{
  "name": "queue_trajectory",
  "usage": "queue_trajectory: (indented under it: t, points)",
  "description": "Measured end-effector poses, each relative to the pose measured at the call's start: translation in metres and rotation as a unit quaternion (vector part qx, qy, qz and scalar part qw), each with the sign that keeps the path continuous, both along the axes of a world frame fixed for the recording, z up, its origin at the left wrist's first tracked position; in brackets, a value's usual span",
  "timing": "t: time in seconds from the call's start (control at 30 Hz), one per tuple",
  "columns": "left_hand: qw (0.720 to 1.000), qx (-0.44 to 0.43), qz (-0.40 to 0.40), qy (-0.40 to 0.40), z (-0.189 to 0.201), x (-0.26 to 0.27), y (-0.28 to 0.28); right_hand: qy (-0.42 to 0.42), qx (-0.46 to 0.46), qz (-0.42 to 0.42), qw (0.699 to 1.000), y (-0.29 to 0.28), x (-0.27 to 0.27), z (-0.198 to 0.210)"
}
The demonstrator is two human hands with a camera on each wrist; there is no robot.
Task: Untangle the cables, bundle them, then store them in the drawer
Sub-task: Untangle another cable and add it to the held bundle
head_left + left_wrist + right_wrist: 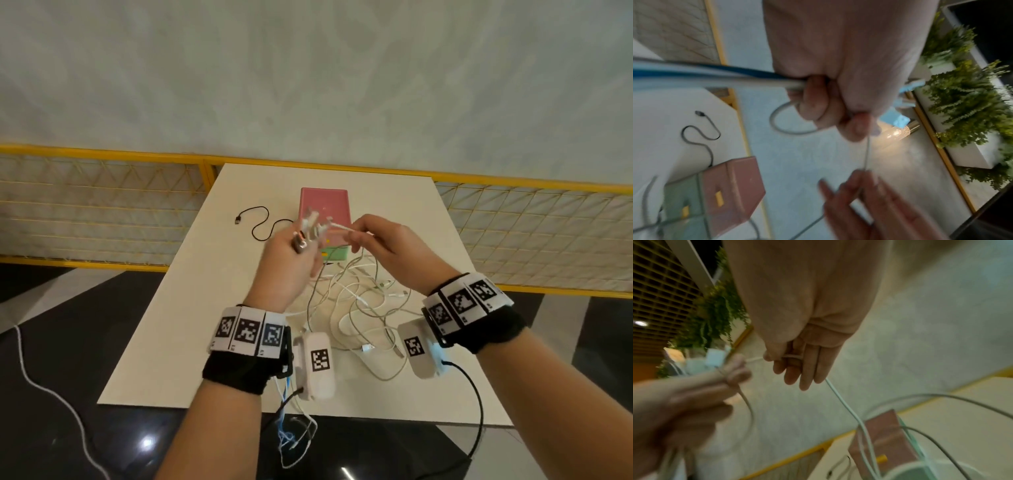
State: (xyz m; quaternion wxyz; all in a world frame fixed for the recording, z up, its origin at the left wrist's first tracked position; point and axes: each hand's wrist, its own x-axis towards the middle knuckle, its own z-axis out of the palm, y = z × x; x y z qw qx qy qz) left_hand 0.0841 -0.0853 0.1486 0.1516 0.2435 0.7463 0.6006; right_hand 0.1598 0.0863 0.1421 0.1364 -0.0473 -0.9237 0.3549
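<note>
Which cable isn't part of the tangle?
The black cable, lying alone on the table left of the pink drawer box; the white cables are all tangled.

Head view high, facing down over table (239, 342), wrist views close along hands, sharing drawer box (323, 205)

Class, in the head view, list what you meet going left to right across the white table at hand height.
Black cable's plug end → left hand gripping a bunch of cable ends → right hand pinching a white cable.

drawer box (324, 205): front hidden by hands | held plugs (310, 228): blurred | forearms: cut off
</note>
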Motion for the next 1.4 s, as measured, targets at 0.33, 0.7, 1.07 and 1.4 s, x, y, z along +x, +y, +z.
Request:
queue_trajectory:
  t: [0.33,0.7,1.07,1.4]
  points:
    - [0.981,0.056,0.187,0.014,-0.006,-0.019,-0.019,-0.055,0.073,-0.044,0.995,0.025,-0.011,-0.029]
    - [1.0,0.001,0.019,0.016,-0.005,-0.003,0.015,0.098,0.1,0.054,0.989,0.009,-0.024,0.011]
    - [0.972,0.075,0.222,0.018,0.012,-0.032,-0.023,-0.038,0.041,-0.082,0.995,0.046,-0.02,-0.028]
    - [0.998,0.036,-0.007,0.059,0.011,-0.003,0.014,0.17,0.142,0.02,0.975,0.007,-0.023,0.03]
